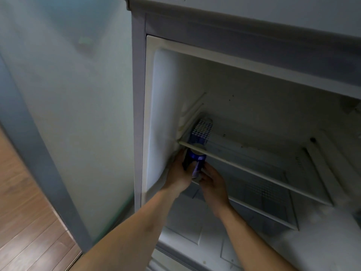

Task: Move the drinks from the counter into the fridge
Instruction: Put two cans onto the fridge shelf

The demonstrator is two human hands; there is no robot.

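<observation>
Both hands, left hand (178,173) and right hand (212,182), grip the can (195,160), fingers curled round it: slide it under the shelf (254,173) toward 12 o'clock, beside the carton (201,132), upright.

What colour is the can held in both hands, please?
Dark blue can with pale markings, seen in the head view.

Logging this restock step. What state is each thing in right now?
Fridge: open, door out of view.
Blue can: upright, held under the upper shelf's front edge.
Blue carton: standing on the upper shelf, back left.
Left hand: grips the can.
Right hand: grips the can.
</observation>
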